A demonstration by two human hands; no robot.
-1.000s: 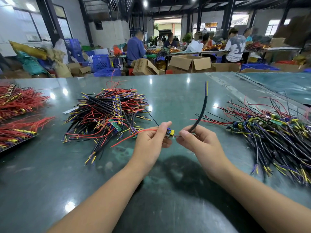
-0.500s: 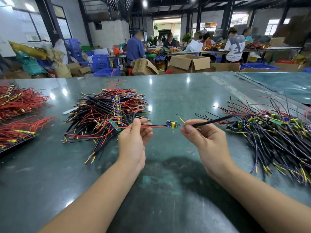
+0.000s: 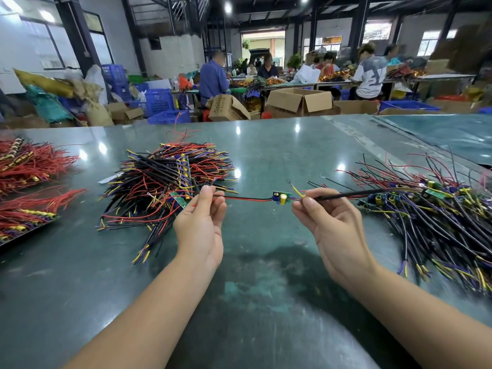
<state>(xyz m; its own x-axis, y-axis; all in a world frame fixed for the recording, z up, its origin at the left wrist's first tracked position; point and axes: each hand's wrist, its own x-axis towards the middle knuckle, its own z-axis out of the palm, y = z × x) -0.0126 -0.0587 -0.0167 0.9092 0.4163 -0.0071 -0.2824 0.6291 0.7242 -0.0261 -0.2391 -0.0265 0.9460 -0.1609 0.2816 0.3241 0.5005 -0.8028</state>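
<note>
A wide green table (image 3: 266, 145) carries two heaps of wired boards: a stacked pile (image 3: 165, 182) at left and a loose tangle (image 3: 439, 222) at right. Between them, raised above the table, two hands hold one piece stretched level. The left hand (image 3: 199, 227) has its grip clamped, thumb against fingertips, on the red and black wires (image 3: 247, 199). The right hand (image 3: 335, 230) has its grip clamped on the black cable (image 3: 359, 193), whose far end reaches over the tangle. Midway hangs the small green board (image 3: 281, 197), clear of both hands, with a short yellow lead (image 3: 296, 189) sticking up beside the right thumb.

The step looks like straightening the piece before it joins the pile. To do it well, pull gently and evenly so the board's joints take no jerk. Hold both ends level. Lay the piece down with its board in line with the pile's row and its wires pointing the same way.
</note>
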